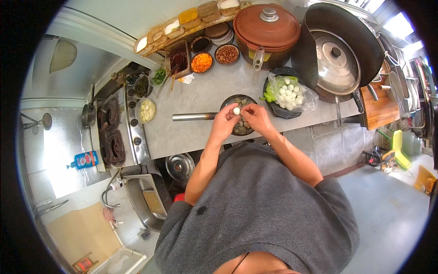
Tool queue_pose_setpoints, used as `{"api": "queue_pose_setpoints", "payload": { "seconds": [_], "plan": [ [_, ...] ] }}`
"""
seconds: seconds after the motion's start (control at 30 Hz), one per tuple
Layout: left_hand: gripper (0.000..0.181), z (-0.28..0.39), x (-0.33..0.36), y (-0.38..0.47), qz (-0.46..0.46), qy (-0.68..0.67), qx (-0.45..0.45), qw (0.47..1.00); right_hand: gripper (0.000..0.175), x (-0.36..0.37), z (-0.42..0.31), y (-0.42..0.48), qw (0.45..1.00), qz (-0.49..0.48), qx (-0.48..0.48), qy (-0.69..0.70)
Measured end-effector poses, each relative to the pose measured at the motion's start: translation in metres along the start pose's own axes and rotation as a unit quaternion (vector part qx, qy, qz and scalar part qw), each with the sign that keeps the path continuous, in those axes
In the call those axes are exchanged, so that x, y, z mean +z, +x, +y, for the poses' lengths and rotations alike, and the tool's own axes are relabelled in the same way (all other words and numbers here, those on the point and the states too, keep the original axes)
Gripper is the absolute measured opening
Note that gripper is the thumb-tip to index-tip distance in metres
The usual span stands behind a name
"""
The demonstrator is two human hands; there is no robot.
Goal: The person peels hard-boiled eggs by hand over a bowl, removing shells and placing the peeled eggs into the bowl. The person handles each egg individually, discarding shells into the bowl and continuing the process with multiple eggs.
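Note:
A small white quail egg (236, 111), its pale surface bare of speckled shell, is between the fingers of my left hand (226, 119). My right hand (256, 117) pinches at the egg's right side with thumb and fingertips; any shell bits there are too small to make out. Both hands are over a dark long-handled pan (223, 102), which holds several speckled quail eggs (243, 101) and shell pieces, partly hidden by my fingers. To the right, a clear plastic bag (309, 99) of peeled white eggs (290, 93) rests on a black dish (285, 112) beside green peppers (270, 96).
The metal pan handle (193, 117) points left across the grey counter (171, 137). Bowls of garlic cloves (147, 110), orange sauce (202, 62) and peanuts (227, 54) stand around it. Behind are a lidded clay pot (267, 27) and a steel wok lid (337, 61); a knife (357, 102) lies right.

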State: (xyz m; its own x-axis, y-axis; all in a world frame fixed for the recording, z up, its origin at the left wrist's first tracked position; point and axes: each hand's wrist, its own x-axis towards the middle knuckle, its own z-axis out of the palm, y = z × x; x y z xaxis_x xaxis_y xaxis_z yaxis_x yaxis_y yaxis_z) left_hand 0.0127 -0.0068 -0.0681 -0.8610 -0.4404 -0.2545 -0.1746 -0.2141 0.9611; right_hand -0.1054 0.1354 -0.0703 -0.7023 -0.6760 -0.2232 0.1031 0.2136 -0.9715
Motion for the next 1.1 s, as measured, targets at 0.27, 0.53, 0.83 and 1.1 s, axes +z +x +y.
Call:
{"api": "queue_pose_setpoints", "payload": {
  "seconds": [0.27, 0.53, 0.83, 1.1],
  "plan": [
    [0.041, 0.031, 0.017, -0.011, 0.042, 0.276, 0.083, 0.957, 0.023, -0.002, -0.011, -0.003, 0.998, 0.007, 0.015, -0.057],
    [0.038, 0.013, 0.01, -0.004, 0.018, 0.128, 0.043, 0.991, 0.02, 0.0, 0.003, 0.001, 0.999, 0.007, -0.003, -0.043],
    [0.043, 0.005, 0.0, -0.003, 0.033, -0.166, -0.089, 0.982, 0.017, 0.0, 0.003, -0.001, 0.997, -0.037, 0.047, 0.056],
    [0.039, 0.01, 0.007, -0.006, -0.011, -0.131, -0.083, 0.988, 0.018, 0.002, 0.004, -0.003, 1.0, -0.024, 0.012, 0.014]
  ]
}}
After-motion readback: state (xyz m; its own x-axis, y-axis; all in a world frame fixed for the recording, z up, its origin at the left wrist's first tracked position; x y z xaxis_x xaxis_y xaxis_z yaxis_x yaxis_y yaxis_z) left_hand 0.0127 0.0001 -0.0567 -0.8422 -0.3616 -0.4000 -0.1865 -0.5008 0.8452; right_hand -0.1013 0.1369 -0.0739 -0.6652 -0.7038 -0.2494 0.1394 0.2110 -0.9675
